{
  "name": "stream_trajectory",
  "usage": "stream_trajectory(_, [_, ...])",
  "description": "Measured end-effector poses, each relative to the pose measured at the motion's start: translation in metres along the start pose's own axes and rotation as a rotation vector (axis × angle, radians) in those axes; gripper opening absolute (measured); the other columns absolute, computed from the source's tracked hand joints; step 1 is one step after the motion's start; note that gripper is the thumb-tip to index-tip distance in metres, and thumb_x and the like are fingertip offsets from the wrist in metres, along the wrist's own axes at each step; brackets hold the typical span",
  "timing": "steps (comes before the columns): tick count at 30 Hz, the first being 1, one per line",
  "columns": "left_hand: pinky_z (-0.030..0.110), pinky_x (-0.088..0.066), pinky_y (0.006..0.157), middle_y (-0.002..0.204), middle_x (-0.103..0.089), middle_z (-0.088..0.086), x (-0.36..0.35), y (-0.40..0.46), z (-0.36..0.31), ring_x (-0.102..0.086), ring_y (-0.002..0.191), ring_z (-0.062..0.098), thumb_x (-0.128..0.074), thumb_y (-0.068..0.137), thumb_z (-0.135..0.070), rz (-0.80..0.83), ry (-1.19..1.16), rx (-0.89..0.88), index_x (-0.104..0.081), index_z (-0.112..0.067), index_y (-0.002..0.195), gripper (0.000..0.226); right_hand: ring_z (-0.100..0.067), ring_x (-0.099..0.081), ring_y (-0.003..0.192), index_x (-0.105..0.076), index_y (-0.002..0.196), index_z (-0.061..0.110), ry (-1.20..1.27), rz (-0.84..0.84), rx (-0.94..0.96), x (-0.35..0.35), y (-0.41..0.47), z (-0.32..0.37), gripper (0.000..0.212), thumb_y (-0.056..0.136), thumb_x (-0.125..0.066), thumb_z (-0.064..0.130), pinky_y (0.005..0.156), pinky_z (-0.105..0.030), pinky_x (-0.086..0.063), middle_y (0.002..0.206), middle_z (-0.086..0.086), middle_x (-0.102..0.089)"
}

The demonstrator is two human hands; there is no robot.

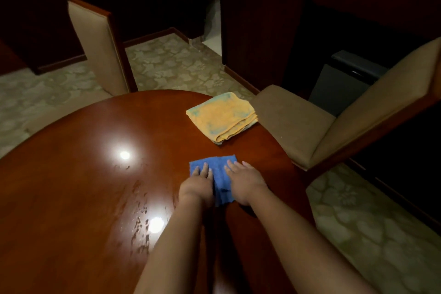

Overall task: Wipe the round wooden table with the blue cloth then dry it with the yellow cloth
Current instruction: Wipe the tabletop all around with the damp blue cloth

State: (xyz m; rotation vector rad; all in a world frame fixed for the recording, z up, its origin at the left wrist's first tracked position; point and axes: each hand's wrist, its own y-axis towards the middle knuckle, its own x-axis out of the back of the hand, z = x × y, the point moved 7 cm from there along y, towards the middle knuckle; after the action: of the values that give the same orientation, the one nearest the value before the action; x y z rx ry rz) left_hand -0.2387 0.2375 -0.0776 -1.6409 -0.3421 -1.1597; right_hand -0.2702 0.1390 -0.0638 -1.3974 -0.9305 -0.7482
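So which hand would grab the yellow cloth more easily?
Probably the right hand: the yellow cloth lies folded just beyond it on the right, though both hands press the blue cloth.

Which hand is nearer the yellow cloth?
Right. The right hand lies flat on the blue cloth just below the yellow cloth; the left hand is further left.
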Motion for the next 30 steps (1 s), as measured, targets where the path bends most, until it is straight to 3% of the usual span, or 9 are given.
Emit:
stream_trajectory(3, [0.038, -0.023, 0.116, 0.159, 0.015, 0.004, -0.016, -0.021, -0.033, 0.005, 0.148, 0.025, -0.054, 0.094, -0.04, 0.013, 0.0, -0.063, 0.005, -0.012, 0.153, 0.088, -0.013, 0.001, 0.148, -0.001, 0.155, 0.014, 0.046, 0.007, -0.067, -0.017, -0.041, -0.011, 0.063, 0.101, -0.031, 0.03, 0.119, -0.032, 0.0, 0.162, -0.001, 0.004])
stream_trajectory(9, [0.041, -0.029, 0.114, 0.16, 0.013, 0.004, -0.031, -0.049, -0.086, 0.004, 0.148, 0.025, -0.037, 0.101, -0.011, 0.009, 0.066, -0.224, 0.001, -0.012, 0.153, 0.065, -0.011, -0.009, 0.147, -0.016, 0.153, 0.014, 0.068, -0.004, -0.159, -0.044, -0.101, -0.035, 0.055, 0.101, -0.031, 0.023, 0.119, -0.032, -0.001, 0.161, 0.0, -0.009])
stream_trajectory(11, [0.042, -0.028, 0.114, 0.16, 0.01, 0.003, -0.027, -0.051, -0.092, 0.001, 0.148, 0.025, -0.037, 0.101, -0.01, 0.009, 0.071, -0.265, -0.002, -0.013, 0.154, 0.063, -0.014, -0.018, 0.144, -0.023, 0.151, 0.014, 0.043, -0.029, -0.187, -0.045, -0.101, -0.043, 0.051, 0.102, -0.029, 0.023, 0.118, -0.033, -0.008, 0.16, 0.0, -0.016])
stream_trajectory(14, [0.041, -0.03, 0.112, 0.161, 0.006, 0.002, -0.016, -0.041, -0.092, -0.005, 0.147, 0.025, -0.038, 0.1, -0.005, -0.008, 0.092, -0.315, -0.006, -0.013, 0.154, 0.063, -0.023, -0.031, 0.135, -0.042, 0.141, 0.014, -0.042, -0.065, -0.24, -0.034, -0.087, -0.052, 0.043, 0.102, -0.027, 0.024, 0.104, -0.034, -0.027, 0.154, -0.003, -0.033])
stream_trajectory(18, [0.04, -0.034, 0.108, 0.161, 0.003, 0.003, 0.005, -0.018, -0.096, -0.012, 0.146, 0.025, -0.04, 0.1, -0.008, -0.029, 0.087, -0.343, -0.007, -0.011, 0.153, 0.063, -0.023, -0.038, 0.128, -0.059, 0.125, 0.014, 0.078, -0.107, -0.32, -0.018, -0.053, -0.067, 0.039, 0.104, -0.027, 0.023, 0.1, -0.033, -0.033, 0.138, -0.005, -0.051])
stream_trajectory(21, [0.037, -0.042, 0.101, 0.161, -0.004, 0.001, 0.02, -0.003, -0.092, -0.027, 0.142, 0.023, -0.042, 0.099, -0.01, -0.074, 0.045, -0.356, -0.014, -0.012, 0.153, 0.061, -0.022, -0.041, 0.13, -0.055, 0.127, 0.004, 0.508, -0.287, -0.45, -0.014, -0.033, -0.087, 0.037, 0.105, -0.029, 0.019, 0.107, -0.028, -0.03, 0.138, -0.011, -0.051])
stream_trajectory(23, [0.035, -0.047, 0.097, 0.16, -0.012, -0.002, 0.026, 0.006, -0.081, -0.04, 0.134, 0.02, -0.043, 0.096, -0.005, -0.137, -0.038, -0.36, -0.026, -0.013, 0.15, 0.058, -0.019, -0.033, 0.139, -0.045, 0.138, 0.001, 0.719, -0.388, -0.484, -0.016, -0.023, -0.098, 0.039, 0.105, -0.029, 0.015, 0.111, -0.024, -0.024, 0.148, -0.012, -0.041])
stream_trajectory(27, [0.027, -0.041, 0.104, 0.154, -0.03, -0.005, 0.038, 0.021, -0.061, -0.041, 0.134, 0.014, -0.044, 0.096, -0.005, -0.314, -0.095, -0.428, -0.043, -0.014, 0.142, 0.047, -0.016, -0.004, 0.148, -0.02, 0.151, 0.004, 0.723, -0.355, -0.38, -0.02, 0.0, -0.094, 0.048, 0.106, -0.025, 0.019, 0.119, -0.028, -0.005, 0.161, -0.005, -0.012])
stream_trajectory(30, [0.017, -0.032, 0.102, 0.148, -0.041, -0.004, 0.039, 0.027, -0.058, -0.042, 0.132, 0.012, -0.042, 0.099, -0.013, -0.391, -0.081, -0.465, -0.048, -0.016, 0.139, 0.041, -0.016, 0.005, 0.148, -0.012, 0.153, 0.004, 0.648, -0.323, -0.295, -0.016, 0.016, -0.098, 0.05, 0.106, -0.023, 0.019, 0.119, -0.029, 0.004, 0.162, -0.005, -0.003])
